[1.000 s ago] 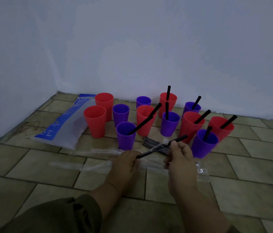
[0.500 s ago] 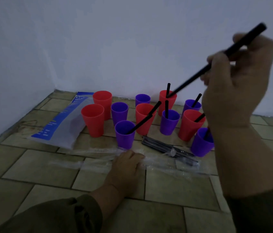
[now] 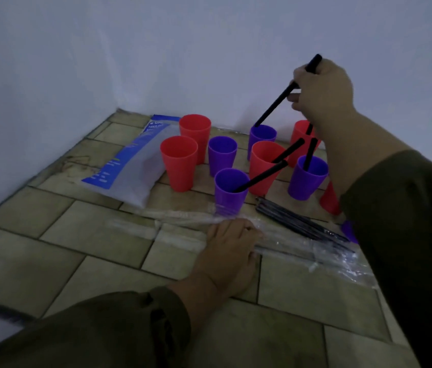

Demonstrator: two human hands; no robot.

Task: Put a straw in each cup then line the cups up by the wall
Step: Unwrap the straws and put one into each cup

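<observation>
Several red and purple cups stand on the tiled floor near the wall. My right hand (image 3: 321, 88) grips a black straw (image 3: 276, 102) whose lower tip sits at the rim of the back purple cup (image 3: 262, 136). The front purple cup (image 3: 231, 189), a red cup (image 3: 265, 166) and another purple cup (image 3: 306, 179) hold straws. Two red cups (image 3: 179, 163) (image 3: 195, 134) and a purple cup (image 3: 222, 155) at the left hold none. My left hand (image 3: 232, 251) rests flat on the clear plastic wrapper (image 3: 183, 221). My right arm hides the cups at the right.
A bundle of loose black straws (image 3: 300, 224) lies on the wrapper to the right of my left hand. A white and blue plastic packet (image 3: 130, 166) lies left of the cups. The wall corner (image 3: 119, 110) stands at the back left.
My right hand carried the straw from high at the right down and left to the back purple cup. The left hand stayed on the wrapper. The camera moved closer.
</observation>
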